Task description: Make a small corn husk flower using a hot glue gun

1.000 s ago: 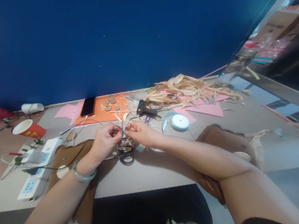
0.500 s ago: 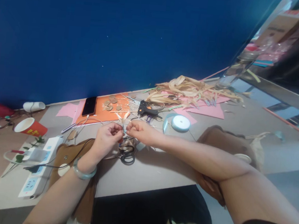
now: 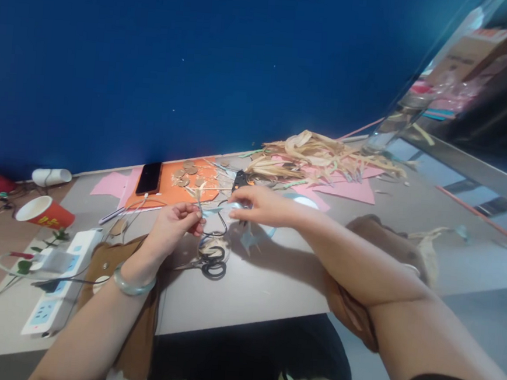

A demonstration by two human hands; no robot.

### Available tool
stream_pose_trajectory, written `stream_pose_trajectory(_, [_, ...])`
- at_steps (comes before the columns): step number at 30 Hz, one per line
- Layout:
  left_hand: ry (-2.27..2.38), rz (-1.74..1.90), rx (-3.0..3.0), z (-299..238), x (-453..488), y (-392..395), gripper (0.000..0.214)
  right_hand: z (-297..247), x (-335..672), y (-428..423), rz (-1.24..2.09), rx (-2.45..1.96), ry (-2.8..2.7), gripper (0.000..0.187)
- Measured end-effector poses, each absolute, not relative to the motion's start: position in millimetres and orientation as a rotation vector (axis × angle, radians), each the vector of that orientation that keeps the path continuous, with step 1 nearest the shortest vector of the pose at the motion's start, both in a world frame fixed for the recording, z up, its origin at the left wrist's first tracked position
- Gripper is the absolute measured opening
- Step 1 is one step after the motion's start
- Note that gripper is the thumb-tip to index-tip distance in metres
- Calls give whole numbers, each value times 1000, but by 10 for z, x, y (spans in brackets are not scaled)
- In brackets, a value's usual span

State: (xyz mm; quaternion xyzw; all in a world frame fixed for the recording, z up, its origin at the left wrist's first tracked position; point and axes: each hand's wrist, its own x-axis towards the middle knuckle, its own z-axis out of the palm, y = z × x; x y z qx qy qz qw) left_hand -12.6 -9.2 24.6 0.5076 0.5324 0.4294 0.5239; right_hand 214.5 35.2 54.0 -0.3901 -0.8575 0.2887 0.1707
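Note:
My left hand (image 3: 180, 219) is closed in a pinch on a small pale piece of corn husk (image 3: 199, 193), with light blue ribbon (image 3: 212, 212) at the fingertips. That ribbon stretches across to my right hand (image 3: 263, 205), whose thumb and fingers are closed on it. Under my right hand a pale bluish scrap (image 3: 249, 239) shows, its kind unclear. Black-handled scissors (image 3: 215, 264) lie on the table just below, beside a round coil of pale material (image 3: 213, 244). Behind my right hand, the ribbon spool (image 3: 305, 201) and a black glue gun (image 3: 240, 180) are partly hidden.
Dried corn husks (image 3: 309, 153) lie on pink paper (image 3: 350, 190) at the back. A phone (image 3: 149, 179) and wooden discs (image 3: 188, 170) rest on orange paper (image 3: 206, 198). To the left are a paper cup (image 3: 47, 213) and a power strip (image 3: 62, 280) with cables.
My right hand has moved right, away from my left, drawing ribbon out between them. It now covers much of the glue gun and spool. My left hand has shifted slightly left.

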Motion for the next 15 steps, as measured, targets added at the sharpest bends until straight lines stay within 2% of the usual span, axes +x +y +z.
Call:
stream_pose_trajectory(3, [1299,1046,1197,242,-126,-82,24,625,2274,475,552,-1295,-2376,24])
stream_pose_trajectory(7, [1306,1053,1188,217,-128,-71,23,486,2332,703,250,-1546,-2386,39])
stream_pose_trajectory(10, [1286,1055,1167,215,-128,-70,25,283,2317,828,20,-1719,-2480,27])
stream_pose_trajectory(15, [1222,1052,1119,230,-131,-79,28,55,2287,911,14,-1756,-2540,26])
